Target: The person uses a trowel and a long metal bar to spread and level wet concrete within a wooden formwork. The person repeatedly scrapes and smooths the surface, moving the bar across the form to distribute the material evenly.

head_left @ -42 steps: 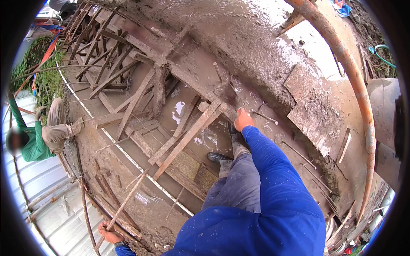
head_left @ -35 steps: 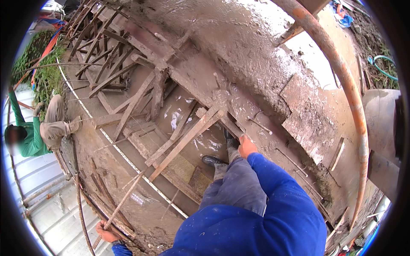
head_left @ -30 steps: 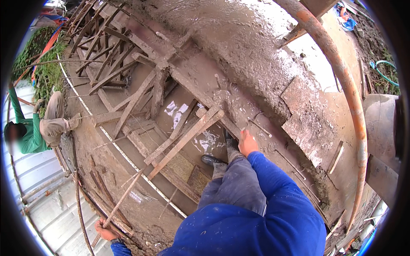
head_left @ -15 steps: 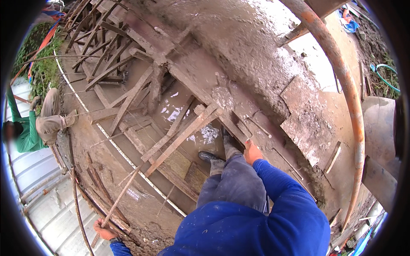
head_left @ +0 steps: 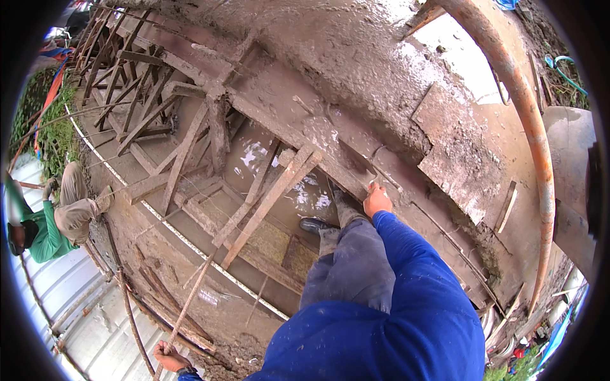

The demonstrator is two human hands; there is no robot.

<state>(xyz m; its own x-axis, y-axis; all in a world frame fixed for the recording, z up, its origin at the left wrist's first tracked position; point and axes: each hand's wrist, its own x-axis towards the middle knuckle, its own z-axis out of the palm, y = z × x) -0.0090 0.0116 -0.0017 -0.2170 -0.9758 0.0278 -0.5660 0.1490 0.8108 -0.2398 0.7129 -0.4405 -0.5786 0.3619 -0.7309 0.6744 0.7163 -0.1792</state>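
My left hand (head_left: pixel 171 357), low at the left, is closed around a thin wooden pole (head_left: pixel 190 298). The pole slants up toward the wooden braces (head_left: pixel 273 204) in front of me. My right hand (head_left: pixel 377 199) reaches forward with its fingers curled at the edge of a muddy formwork board (head_left: pixel 343 177); its fingertips are partly hidden. Just beyond that hand lies a thin bar (head_left: pixel 375 166). My legs (head_left: pixel 352 263) stand between the boards, with a dark boot (head_left: pixel 318 225) by the murky water (head_left: pixel 305 197).
Braced timber formwork (head_left: pixel 136 82) runs to the far left. A person in green (head_left: pixel 47 232) sits at the left edge beside pale corrugated sheets (head_left: pixel 95 305). A rusty curved pipe (head_left: pixel 530 127) arches along the right. Wet concrete (head_left: pixel 356 70) spreads at the far side.
The view has tilted and shifted a little. My left hand sits slightly lower and further right, still on the pole. My right hand stays by the same board, with its fingers more raised.
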